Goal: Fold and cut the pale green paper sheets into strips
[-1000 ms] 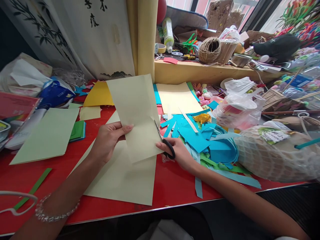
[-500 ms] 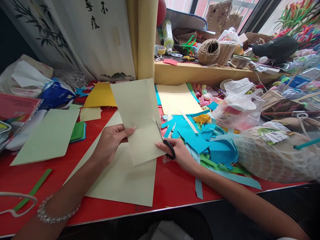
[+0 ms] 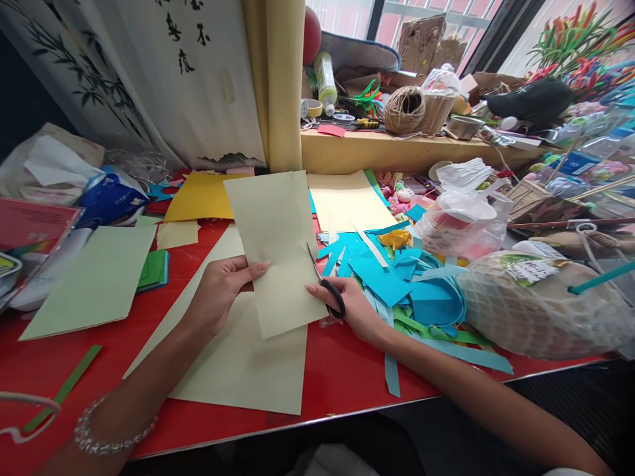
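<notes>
My left hand (image 3: 221, 291) pinches the left edge of a pale cream sheet of paper (image 3: 275, 231) and holds it up over the red table (image 3: 342, 370). My right hand (image 3: 347, 305) grips black-handled scissors (image 3: 325, 281) whose blades bite into the sheet's right edge about halfway up. A larger cream sheet (image 3: 238, 357) lies flat on the table under both hands. A beaded bracelet (image 3: 106, 433) circles my left wrist.
A heap of blue and green paper scraps (image 3: 397, 277) lies right of the scissors. Plastic bags (image 3: 466, 208) and a netted bundle (image 3: 540, 304) crowd the right. A light green sheet (image 3: 94, 277) and a yellow sheet (image 3: 201, 195) lie left. The window ledge holds a twine ball (image 3: 404, 109).
The held sheet has slid down and slightly right in view, and both hands sit a little lower; the scissors stay at its right edge.
</notes>
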Action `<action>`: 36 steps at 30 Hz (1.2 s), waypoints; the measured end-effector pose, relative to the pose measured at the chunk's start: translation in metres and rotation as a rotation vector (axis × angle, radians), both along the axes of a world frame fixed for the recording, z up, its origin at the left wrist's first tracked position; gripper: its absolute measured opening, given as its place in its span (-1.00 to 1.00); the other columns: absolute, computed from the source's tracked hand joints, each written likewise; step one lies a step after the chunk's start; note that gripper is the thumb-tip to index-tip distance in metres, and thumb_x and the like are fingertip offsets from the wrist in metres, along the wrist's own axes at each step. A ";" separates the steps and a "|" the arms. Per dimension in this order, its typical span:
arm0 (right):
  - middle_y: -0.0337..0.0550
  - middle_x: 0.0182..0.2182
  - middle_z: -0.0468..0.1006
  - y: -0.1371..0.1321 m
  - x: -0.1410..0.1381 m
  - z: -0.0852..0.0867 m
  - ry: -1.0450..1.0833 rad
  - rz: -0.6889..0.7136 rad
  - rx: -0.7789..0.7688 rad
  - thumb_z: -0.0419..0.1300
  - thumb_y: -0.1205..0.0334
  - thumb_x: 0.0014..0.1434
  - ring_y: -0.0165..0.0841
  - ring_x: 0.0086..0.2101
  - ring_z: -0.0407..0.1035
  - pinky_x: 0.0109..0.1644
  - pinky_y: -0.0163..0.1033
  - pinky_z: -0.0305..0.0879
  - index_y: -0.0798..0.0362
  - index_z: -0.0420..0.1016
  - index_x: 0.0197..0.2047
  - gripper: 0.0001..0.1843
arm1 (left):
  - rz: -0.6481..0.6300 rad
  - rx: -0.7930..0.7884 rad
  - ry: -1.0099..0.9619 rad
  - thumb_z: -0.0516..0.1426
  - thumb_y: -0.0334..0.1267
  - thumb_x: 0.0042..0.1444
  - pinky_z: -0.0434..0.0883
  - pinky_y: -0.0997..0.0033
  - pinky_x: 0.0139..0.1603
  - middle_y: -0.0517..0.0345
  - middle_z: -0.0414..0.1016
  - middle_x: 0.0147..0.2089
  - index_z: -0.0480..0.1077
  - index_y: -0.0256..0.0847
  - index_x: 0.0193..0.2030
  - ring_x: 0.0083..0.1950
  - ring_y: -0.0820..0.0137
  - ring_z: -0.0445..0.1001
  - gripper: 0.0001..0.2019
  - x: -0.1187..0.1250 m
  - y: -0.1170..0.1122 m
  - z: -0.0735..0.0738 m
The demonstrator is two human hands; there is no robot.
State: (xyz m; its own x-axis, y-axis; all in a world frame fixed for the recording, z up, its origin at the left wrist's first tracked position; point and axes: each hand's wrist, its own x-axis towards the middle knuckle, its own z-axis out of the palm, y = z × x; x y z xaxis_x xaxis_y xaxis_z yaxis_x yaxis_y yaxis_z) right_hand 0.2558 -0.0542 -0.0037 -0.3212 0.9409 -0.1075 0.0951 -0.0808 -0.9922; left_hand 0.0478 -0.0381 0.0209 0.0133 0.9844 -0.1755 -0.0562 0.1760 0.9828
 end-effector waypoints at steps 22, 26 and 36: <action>-0.37 -0.66 0.17 -0.001 -0.001 -0.002 0.065 -0.016 -0.018 0.23 -0.17 -0.02 -0.54 -0.64 0.04 -0.61 -0.36 -0.09 0.05 0.24 -0.55 -0.54 | -0.016 -0.051 0.037 0.31 -0.14 -0.15 0.47 0.37 -0.23 0.04 0.61 -0.20 0.55 -0.22 -0.27 -0.22 0.27 0.55 -0.71 0.003 -0.004 0.002; -0.40 -0.70 0.13 0.000 -0.001 0.000 0.065 -0.019 -0.027 0.22 -0.19 -0.02 -0.54 -0.67 0.02 -0.63 -0.37 -0.08 0.04 0.23 -0.56 -0.52 | -0.038 -0.051 0.045 0.30 -0.14 -0.15 0.47 0.37 -0.23 0.02 0.60 -0.18 0.55 -0.21 -0.25 -0.20 0.26 0.55 -0.70 0.004 -0.005 0.002; -0.35 -0.61 0.21 0.001 -0.001 -0.005 0.091 -0.014 -0.041 0.25 -0.15 -0.03 -0.53 -0.61 0.05 -0.58 -0.36 -0.07 0.07 0.32 -0.50 -0.57 | -0.044 -0.069 0.034 0.30 -0.13 -0.14 0.45 0.43 -0.26 0.03 0.61 -0.22 0.55 -0.22 -0.28 -0.24 0.31 0.54 -0.72 0.005 -0.004 0.001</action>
State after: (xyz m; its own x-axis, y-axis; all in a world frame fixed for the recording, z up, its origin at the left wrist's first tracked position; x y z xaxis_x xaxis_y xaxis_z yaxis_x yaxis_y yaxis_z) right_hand 0.2552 -0.0531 -0.0087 -0.3186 0.9406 -0.1174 0.0037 -0.1226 -0.9925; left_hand 0.0528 -0.0419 0.0221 0.0492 0.9686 -0.2438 -0.0132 0.2447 0.9695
